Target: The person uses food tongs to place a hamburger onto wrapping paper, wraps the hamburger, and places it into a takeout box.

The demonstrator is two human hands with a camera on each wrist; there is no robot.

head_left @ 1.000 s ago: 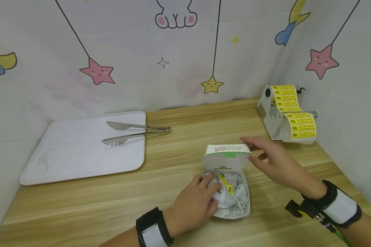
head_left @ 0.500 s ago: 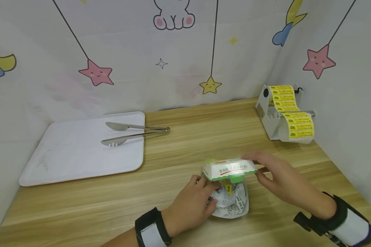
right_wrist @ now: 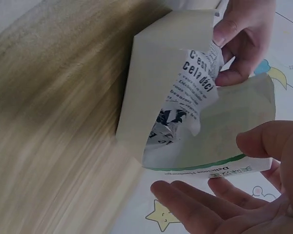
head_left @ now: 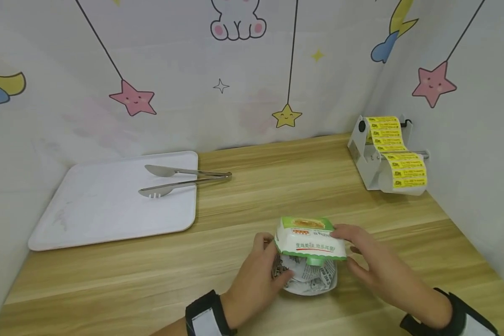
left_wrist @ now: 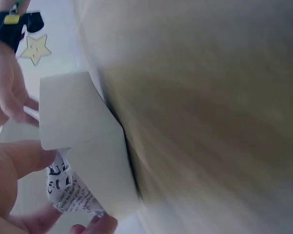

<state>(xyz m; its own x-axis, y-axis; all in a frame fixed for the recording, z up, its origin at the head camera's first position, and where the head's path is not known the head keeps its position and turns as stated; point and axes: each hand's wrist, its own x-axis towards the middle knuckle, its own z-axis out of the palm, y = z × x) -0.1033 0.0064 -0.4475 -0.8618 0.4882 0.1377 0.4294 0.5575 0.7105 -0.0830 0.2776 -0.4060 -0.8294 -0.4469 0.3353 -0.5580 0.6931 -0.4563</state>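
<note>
A burger box, white and green with printed lettering, sits on the wooden table with its lid tilted partway down. Inside is a wrapped burger in newsprint-patterned paper, its top hidden under the lid. My left hand holds the box's left side, thumb against the paper and fingers by the lid's left edge. With my right hand I pinch the lid's right side; in the right wrist view the thumb lies on the lid and fingers are on its other side. A green tab hangs at the lid's front.
A white tray lies at the left, with metal tongs resting across its right edge. At the back right stands a label dispenser with a strip of yellow labels. Patterned cloth walls border the table.
The lid has swung from upright down toward the front over the wrapped burger, with my right hand following it. The left hand's fingers have moved off the wrapper's top to the box's left side.
</note>
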